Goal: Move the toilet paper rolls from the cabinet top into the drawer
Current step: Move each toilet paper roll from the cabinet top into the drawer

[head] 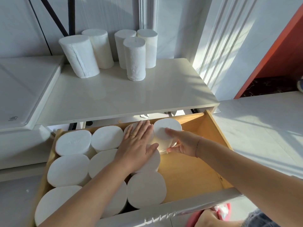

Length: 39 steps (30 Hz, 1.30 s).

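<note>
Several white toilet paper rolls (134, 59) stand upright at the back of the white cabinet top (124, 95). Below it the wooden drawer (188, 174) is pulled out, and its left part is packed with several upright rolls (73, 142). My right hand (182, 143) grips one roll (165, 128) by its side at the drawer's back, tilted, right beside the packed ones. My left hand (137, 141) lies flat with spread fingers on top of the neighbouring rolls, touching the held roll's left side.
The drawer's right part shows bare wood. A white appliance lid (21, 89) lies left of the cabinet top. A white wall and moulded door frame (229, 46) rise behind, with an orange panel (275, 51) at right. Something red (213, 213) sits below the drawer front.
</note>
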Available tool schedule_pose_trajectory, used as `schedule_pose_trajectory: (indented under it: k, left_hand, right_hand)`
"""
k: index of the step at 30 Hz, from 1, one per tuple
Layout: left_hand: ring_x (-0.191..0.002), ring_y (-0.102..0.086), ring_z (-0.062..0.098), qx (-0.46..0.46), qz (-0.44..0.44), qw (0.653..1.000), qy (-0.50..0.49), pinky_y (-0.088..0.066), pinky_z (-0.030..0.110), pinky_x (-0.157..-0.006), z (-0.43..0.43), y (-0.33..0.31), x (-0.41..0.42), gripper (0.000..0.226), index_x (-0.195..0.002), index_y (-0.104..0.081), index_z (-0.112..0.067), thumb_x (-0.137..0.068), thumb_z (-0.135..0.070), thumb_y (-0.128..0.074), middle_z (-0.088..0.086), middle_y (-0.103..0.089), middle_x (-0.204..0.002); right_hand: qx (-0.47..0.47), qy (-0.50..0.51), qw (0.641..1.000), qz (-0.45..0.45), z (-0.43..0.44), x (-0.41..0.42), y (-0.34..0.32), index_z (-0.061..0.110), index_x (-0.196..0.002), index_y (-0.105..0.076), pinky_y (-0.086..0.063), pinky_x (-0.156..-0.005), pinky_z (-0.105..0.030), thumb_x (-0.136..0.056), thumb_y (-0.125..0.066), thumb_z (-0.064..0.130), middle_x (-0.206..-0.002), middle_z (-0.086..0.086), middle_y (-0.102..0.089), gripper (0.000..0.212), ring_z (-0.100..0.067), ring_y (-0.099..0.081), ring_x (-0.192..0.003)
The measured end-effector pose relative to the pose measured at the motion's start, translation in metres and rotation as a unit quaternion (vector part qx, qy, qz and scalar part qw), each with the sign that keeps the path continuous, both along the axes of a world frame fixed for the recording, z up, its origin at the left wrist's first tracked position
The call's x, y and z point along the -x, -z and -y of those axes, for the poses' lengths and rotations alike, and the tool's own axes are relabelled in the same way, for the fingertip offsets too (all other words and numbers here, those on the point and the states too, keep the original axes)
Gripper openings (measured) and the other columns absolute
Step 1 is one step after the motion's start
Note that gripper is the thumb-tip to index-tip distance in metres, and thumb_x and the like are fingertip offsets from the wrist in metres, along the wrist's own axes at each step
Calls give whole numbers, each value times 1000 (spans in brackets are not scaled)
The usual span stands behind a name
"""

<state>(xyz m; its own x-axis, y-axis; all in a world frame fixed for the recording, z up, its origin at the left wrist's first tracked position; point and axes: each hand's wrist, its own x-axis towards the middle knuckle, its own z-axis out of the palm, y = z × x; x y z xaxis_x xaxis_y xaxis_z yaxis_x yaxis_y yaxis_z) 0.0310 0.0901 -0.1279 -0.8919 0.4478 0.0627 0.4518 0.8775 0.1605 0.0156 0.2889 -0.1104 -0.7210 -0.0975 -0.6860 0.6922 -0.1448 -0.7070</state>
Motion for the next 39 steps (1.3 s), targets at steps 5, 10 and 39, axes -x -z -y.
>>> schedule_pose_trajectory:
  k: [5,10,39]
  left_hand:
    - [-140,26,7,10,-9,1000,9,19,34,-114,-4,1,2,68,-148,11,-25,-92,-59,-7,-10,21,-154]
    - [-141,22,7,-22,-14,999,36,19,29,-113,-4,-2,7,66,-150,-3,-24,-95,-56,-19,-7,9,-158]
    - [-146,3,21,-39,-94,993,-56,8,43,-116,12,-3,38,66,-151,-5,-19,-95,-53,-18,2,-4,-159]
  right_hand:
    - [-39,-30,999,9,-1,0,-3,9,-124,-48,-50,-100,-47,-88,-66,37,-128,-14,-52,50,-38,-54,-122]
    - [-481,-141,849,-167,-1,-2,-17,11,-145,-25,-38,-105,-42,-83,-56,63,-142,-13,-37,88,-31,-42,-130]
    - [-286,146,848,-423,126,239,-56,16,-129,-38,-49,-93,-41,-61,-77,31,-123,-4,-50,81,-24,-53,-108]
